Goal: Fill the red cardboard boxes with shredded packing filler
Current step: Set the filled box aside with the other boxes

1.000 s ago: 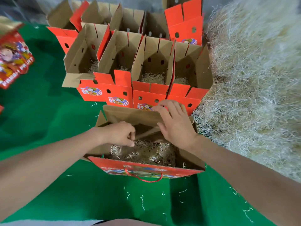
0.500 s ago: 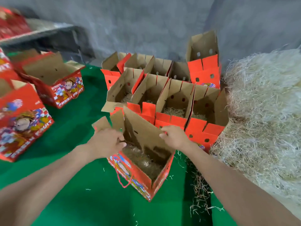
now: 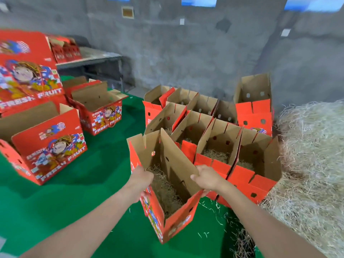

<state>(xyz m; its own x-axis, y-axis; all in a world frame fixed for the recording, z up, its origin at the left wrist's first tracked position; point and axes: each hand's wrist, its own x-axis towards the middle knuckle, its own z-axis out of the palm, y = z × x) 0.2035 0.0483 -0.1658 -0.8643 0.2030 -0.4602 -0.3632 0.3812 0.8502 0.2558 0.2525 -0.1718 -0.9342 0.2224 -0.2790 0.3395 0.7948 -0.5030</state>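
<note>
Hands: left hand [image 3: 142, 178] closed on the left rim of the held red box [image 3: 168, 207]; right hand [image 3: 206, 178] closed on its right rim, thumb over the brown inner wall.
Held box: lower centre of the frame, top open, flaps up, tilted, a layer of shredded filler [image 3: 165, 189] on its floor.
Filled boxes: cluster of open red boxes [image 3: 219, 138] at centre right, packed side by side just behind the held one; filler shows in the nearer ones.
Filler pile: large pale heap [image 3: 312, 164] along the right edge, touching the cluster's right side.
Surface: green mat [image 3: 78, 202] under everything, with loose strands scattered at lower centre.
Other boxes: printed "FRESH FRUIT" boxes [image 3: 46, 144] at left, well apart from the cluster, some open.
Room: rough grey concrete wall [image 3: 186, 53] across the top; a grey bench [image 3: 89, 60] at upper left carries more red boxes.
</note>
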